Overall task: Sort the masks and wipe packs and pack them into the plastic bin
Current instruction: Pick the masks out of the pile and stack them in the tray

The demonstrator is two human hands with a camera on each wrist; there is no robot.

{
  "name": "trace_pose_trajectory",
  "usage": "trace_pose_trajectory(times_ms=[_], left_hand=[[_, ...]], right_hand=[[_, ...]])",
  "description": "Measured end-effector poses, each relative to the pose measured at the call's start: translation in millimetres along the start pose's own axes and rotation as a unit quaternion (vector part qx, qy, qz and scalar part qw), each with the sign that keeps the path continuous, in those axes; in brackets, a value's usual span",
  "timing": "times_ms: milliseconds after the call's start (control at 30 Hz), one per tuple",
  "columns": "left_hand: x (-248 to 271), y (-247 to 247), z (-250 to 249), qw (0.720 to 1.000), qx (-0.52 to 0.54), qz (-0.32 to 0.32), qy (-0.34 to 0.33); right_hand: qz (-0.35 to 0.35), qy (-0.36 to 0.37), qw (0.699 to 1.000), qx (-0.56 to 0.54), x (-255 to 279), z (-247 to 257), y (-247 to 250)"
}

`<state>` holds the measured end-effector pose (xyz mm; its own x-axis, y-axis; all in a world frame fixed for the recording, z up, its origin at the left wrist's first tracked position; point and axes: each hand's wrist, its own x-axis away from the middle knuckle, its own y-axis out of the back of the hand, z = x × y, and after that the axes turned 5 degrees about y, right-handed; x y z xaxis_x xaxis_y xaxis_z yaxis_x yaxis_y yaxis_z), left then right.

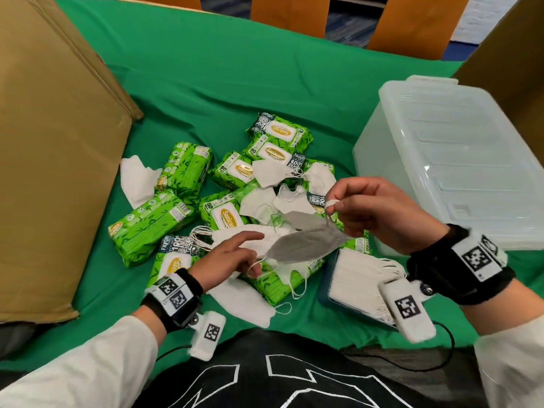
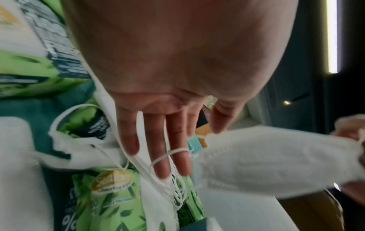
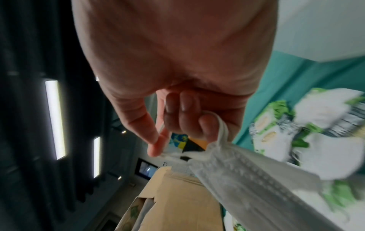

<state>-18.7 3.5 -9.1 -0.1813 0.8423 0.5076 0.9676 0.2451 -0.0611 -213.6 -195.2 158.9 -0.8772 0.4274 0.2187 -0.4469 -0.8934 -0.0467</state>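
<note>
Above green cloth (image 1: 223, 83), mask (image 1: 306, 241) hangs between right hand (image 1: 374, 212) and left hand (image 1: 228, 262).

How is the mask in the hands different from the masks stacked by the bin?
The held mask is single, up in the air, stretched between the right hand and left hand; the stacked masks lie in a neat pile on the table. The held mask looks grey in shadow in the head view; the stack looks white. Both have white ear loops.
</note>
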Motion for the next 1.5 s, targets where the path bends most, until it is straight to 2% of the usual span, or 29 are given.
trace_pose_trajectory(times_ms=[133, 233, 300, 367, 433, 533, 600, 700, 800, 867, 1033, 1133, 1200, 1267, 1333, 1500], left_hand=[[-13, -12, -10, 0.989, -0.13, -0.058, -0.048], [-19, -24, -18, 0.96, -0.24, -0.084, -0.119], [-24, -30, -23, 0.959, -0.249, -0.046, -0.126], [-30, -33, -22, 0.972, -0.217, 0.001, -0.09], [-32, -35, -18, 0.979, -0.193, 0.002, -0.07], [-26, -28, -12, 0.999, -0.043, 0.01, -0.023], [-18, -14, -9, 0.998, 0.06, -0.02, 0.005], [-10, 20, -3, 0.971, 0.224, -0.079, 0.019], [-4, 60, -5, 0.929, 0.354, -0.109, -0.01], [0, 79, -12, 0.917, 0.379, -0.122, -0.019], [13, 93, -31, 0.888, 0.447, -0.098, -0.039], [9, 102, -28, 0.877, 0.463, -0.129, -0.016], [4, 112, -19, 0.893, 0.413, -0.175, 0.037], [0, 119, -7, 0.899, 0.369, -0.213, 0.097], [-1, 123, 2, 0.895, 0.361, -0.224, 0.135], [-5, 115, 25, 0.89, 0.352, -0.232, 0.176]], right_hand=[[0.055, 0.034, 0.995, 0.074, 11, 24, -9], [0.076, 0.043, 0.991, 0.099, 16, 36, -11], [0.075, 0.045, 0.991, 0.102, 17, 42, -11], [0.06, 0.039, 0.994, 0.085, 18, 46, -11], [0.025, 0.031, 0.998, 0.056, 17, 46, -7], [-0.06, 0.009, 0.998, -0.009, 13, 40, 4], [-0.121, -0.017, 0.991, -0.049, 9, 28, 17], [-0.192, -0.075, 0.973, -0.102, 1, -2, 36], [-0.222, -0.142, 0.952, -0.153, -10, -37, 47], [-0.227, -0.169, 0.943, -0.176, -18, -58, 51], [-0.222, -0.184, 0.932, -0.22, -41, -98, 50], [-0.232, -0.202, 0.925, -0.222, -55, -113, 48], [-0.226, -0.221, 0.931, -0.181, -62, -124, 46], [-0.222, -0.239, 0.941, -0.091, -68, -136, 44], [-0.23, -0.249, 0.941, -0.016, -72, -147, 40], [-0.229, -0.251, 0.938, 0.074, -78, -176, 30]])
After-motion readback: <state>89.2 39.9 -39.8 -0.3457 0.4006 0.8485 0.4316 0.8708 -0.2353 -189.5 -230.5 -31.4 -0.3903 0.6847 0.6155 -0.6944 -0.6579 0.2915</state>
